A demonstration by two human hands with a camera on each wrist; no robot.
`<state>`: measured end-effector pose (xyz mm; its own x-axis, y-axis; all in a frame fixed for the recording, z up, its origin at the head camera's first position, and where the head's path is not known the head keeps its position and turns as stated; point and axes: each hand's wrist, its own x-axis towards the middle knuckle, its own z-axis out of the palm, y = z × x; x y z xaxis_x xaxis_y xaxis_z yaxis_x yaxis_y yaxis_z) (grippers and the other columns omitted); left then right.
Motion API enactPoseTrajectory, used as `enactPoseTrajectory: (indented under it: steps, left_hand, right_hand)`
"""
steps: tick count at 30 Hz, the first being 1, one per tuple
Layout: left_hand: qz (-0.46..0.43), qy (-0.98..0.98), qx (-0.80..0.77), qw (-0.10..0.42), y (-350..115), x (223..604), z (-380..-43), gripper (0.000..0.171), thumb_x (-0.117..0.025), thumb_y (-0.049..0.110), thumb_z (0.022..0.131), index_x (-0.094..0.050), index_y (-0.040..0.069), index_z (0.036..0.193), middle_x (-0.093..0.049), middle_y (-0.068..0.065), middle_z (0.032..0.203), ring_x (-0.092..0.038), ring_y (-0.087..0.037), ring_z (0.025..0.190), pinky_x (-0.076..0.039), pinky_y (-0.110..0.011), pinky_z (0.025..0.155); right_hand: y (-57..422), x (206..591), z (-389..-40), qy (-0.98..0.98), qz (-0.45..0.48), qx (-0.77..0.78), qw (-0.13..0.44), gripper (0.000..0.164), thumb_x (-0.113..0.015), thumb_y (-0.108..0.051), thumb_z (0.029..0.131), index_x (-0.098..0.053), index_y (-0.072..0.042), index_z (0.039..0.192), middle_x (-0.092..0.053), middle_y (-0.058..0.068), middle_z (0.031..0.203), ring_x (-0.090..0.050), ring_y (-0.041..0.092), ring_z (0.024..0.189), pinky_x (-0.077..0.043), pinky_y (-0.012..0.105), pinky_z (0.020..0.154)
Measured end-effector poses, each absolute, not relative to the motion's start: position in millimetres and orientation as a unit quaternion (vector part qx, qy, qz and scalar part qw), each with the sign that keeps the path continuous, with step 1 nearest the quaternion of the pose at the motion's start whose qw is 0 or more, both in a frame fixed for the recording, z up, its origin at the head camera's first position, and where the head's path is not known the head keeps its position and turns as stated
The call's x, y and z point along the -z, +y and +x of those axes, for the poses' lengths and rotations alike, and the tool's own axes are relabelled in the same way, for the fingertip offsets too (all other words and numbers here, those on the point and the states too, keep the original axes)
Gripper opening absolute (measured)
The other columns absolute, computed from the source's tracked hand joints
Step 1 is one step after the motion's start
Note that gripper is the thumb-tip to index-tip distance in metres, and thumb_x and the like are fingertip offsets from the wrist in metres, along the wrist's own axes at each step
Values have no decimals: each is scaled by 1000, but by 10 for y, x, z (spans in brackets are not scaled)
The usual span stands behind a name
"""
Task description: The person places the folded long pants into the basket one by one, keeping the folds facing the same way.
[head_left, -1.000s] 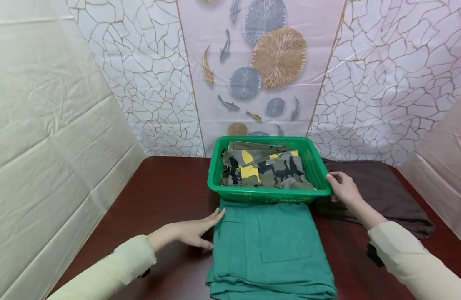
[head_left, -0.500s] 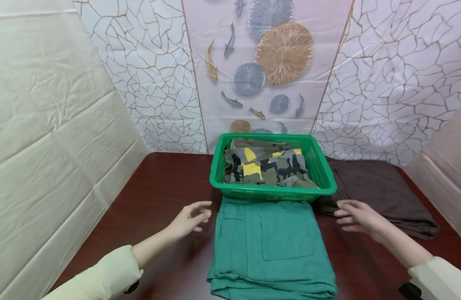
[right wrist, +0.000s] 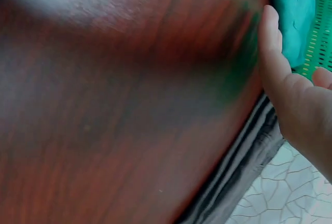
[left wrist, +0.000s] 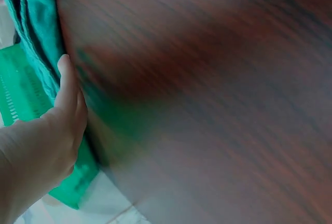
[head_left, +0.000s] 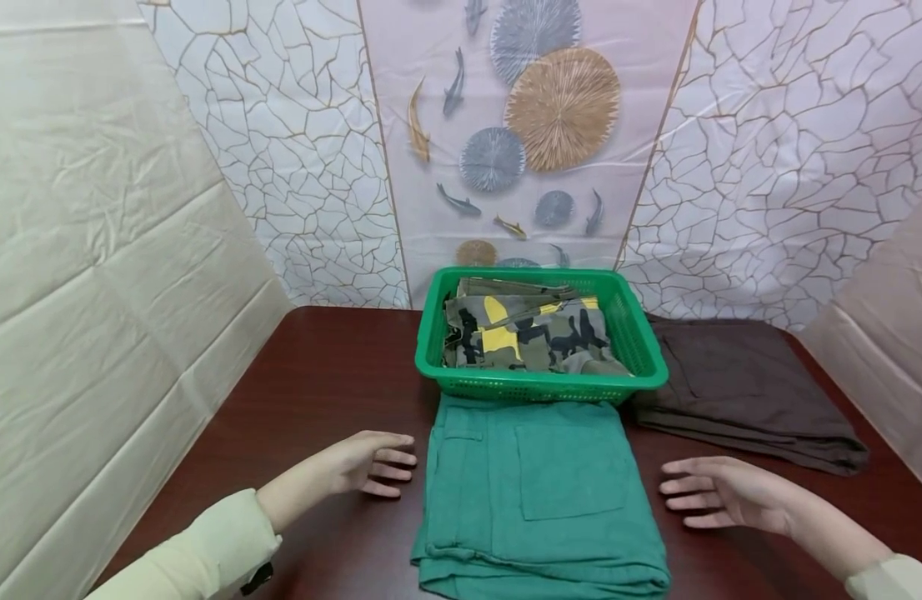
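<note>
Folded green trousers lie flat in the middle of the table, a back pocket facing up. Just left of them hovers my left hand, fingers relaxed and holding nothing. To their right is my right hand, palm turned inward, also with nothing in it. Both wrist views show a hand beside the green cloth, the left hand and the right hand. Behind the trousers stands a green plastic basket holding folded camouflage clothing in grey, black and yellow.
Dark brown folded trousers lie on the right side of the table, close beside the basket. The dark red wooden table meets a patterned cloth wall at the back. Pale fabric panels rise along both sides.
My right hand has let go of the basket's right rim and come down toward me beside the green trousers. My left hand has drawn off their left edge. The basket stays in place.
</note>
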<state>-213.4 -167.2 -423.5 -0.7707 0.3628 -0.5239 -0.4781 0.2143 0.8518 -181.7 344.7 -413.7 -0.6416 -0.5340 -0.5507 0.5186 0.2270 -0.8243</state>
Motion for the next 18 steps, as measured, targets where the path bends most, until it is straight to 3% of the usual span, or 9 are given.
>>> enactPoseTrajectory:
  steps: [8,12,18]
  left_hand:
    - [-49,655,-647,388,-1671,4342,-2183,51,-47,26,99,-40,-4,139,-61,-18,125,-63,-26,108,-51,-44,94]
    - [-44,660,-642,388,-1619,4387,-2185,47,-50,23,98,-45,-5,135,-64,-17,120,-65,-26,105,-52,-43,92]
    - [-52,672,-644,361,-1573,4427,-2185,54,-52,32,97,-44,-4,136,-63,-20,121,-66,-27,105,-53,-41,90]
  right_hand:
    - [3517,4296,-1834,549,-54,664,504,42,-23,-25,105,-57,-19,129,-61,-1,125,-59,13,115,-46,37,101]
    - [3516,4371,-1846,506,-78,677,528,45,-19,-24,106,-58,-21,129,-59,1,129,-56,13,120,-44,34,104]
    - [3437,4409,-1862,495,-64,688,527,42,-23,-24,106,-59,-20,127,-60,2,127,-57,13,119,-44,33,103]
